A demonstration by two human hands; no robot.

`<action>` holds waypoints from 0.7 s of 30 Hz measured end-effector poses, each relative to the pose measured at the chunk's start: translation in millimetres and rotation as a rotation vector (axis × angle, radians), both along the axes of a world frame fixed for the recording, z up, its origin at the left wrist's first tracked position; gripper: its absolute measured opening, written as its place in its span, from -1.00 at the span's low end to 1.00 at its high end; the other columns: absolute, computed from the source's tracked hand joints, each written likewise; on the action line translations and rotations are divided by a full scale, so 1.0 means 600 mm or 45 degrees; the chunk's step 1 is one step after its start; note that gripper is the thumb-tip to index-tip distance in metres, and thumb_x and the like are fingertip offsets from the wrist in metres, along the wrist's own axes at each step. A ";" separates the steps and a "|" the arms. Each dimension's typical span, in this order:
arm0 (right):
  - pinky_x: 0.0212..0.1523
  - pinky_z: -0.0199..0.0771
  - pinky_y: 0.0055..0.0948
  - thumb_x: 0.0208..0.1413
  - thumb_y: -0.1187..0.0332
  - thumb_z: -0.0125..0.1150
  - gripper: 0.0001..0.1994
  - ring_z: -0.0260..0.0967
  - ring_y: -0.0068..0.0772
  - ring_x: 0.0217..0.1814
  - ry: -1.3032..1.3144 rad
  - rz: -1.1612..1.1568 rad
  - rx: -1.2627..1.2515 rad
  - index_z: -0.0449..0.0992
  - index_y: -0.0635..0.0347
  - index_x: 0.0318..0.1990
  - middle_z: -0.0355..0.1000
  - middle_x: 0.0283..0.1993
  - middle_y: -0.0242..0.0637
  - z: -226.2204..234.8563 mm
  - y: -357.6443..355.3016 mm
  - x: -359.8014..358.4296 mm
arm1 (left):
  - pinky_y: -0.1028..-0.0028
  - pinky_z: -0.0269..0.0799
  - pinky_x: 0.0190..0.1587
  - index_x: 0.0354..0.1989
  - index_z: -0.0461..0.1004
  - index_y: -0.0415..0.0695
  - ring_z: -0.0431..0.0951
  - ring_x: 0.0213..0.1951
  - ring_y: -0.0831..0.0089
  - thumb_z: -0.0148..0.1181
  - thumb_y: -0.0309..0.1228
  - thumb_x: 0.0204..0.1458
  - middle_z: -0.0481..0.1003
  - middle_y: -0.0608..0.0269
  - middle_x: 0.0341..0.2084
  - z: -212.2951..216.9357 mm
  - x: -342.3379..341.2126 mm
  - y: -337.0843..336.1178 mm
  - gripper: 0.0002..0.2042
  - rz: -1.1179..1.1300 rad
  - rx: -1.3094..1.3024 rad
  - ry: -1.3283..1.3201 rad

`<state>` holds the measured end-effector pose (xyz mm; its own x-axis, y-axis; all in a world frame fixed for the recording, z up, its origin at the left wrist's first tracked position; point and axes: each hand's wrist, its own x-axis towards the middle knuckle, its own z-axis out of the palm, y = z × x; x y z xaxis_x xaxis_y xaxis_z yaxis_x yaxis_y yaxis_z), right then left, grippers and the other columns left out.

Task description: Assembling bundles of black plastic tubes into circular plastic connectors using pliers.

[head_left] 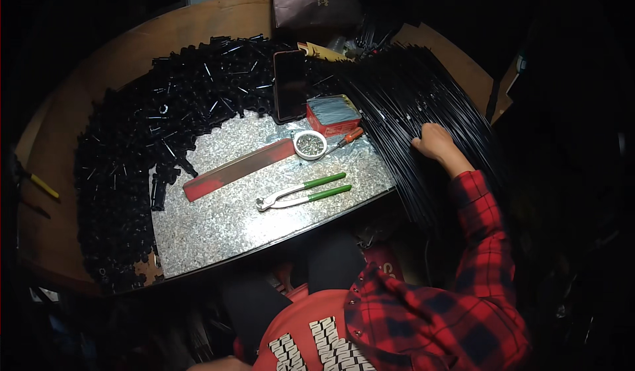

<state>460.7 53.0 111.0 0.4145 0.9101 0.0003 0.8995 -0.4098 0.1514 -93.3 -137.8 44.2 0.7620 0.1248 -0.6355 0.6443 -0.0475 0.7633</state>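
My right hand (439, 142) reaches over a wide bundle of long thin black strands (390, 100) that drape off the right side of the table. Its fingers are closed and pinched down onto the strands; how many it grips is hidden. Only a small part of my left hand (221, 364) shows at the lower edge, near my lap, with the fingers out of sight. Green-handled pincers (305, 191) lie on the speckled tabletop (218, 232), jaws to the left. Behind them are a long red bar (238, 169) with a worn dark face and a white bowl (310, 145) of small metal pieces.
Black tubular parts (211, 83) heap along the back and left. A dark phone (290, 86) leans upright beside a red box (334, 114) of thin grey rods. A screwdriver (350, 137) with an orange handle lies near the bowl. At the back stands a bag (311, 4).
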 end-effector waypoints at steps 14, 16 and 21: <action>-0.15 0.48 -0.12 -0.07 0.32 0.21 -0.76 0.47 0.06 -0.19 -0.099 0.172 0.348 0.51 0.34 -0.31 0.50 -0.30 0.05 -0.022 0.007 0.038 | 0.26 0.44 -0.18 -0.13 0.44 -0.31 0.57 -0.26 0.04 0.03 -0.38 0.01 0.52 -0.14 -0.36 -0.049 -0.072 -0.079 -0.70 0.426 0.164 -0.199; -0.13 0.46 -0.13 -0.04 0.30 0.21 -0.74 0.45 0.08 -0.17 -0.066 0.175 0.345 0.48 0.38 -0.34 0.49 -0.29 0.09 -0.026 0.011 0.045 | 0.25 0.44 -0.19 -0.15 0.44 -0.31 0.57 -0.27 0.03 0.03 -0.39 0.00 0.52 -0.14 -0.37 -0.010 -0.045 -0.067 -0.71 0.552 0.113 -0.192; -0.05 0.43 -0.18 0.02 0.22 0.23 -0.63 0.44 0.06 -0.11 0.105 0.099 0.166 0.47 0.45 -0.22 0.47 -0.21 0.15 -0.014 0.021 0.042 | 0.23 0.43 -0.22 -0.20 0.45 -0.32 0.56 -0.31 0.00 0.04 -0.39 -0.01 0.51 -0.15 -0.41 0.065 0.017 -0.038 -0.73 0.864 -0.040 -0.169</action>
<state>485.9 65.6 102.4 0.3462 0.9339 0.0892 0.9365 -0.3496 0.0260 -83.0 -160.4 83.3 0.5936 0.5846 -0.5531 0.4247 0.3563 0.8323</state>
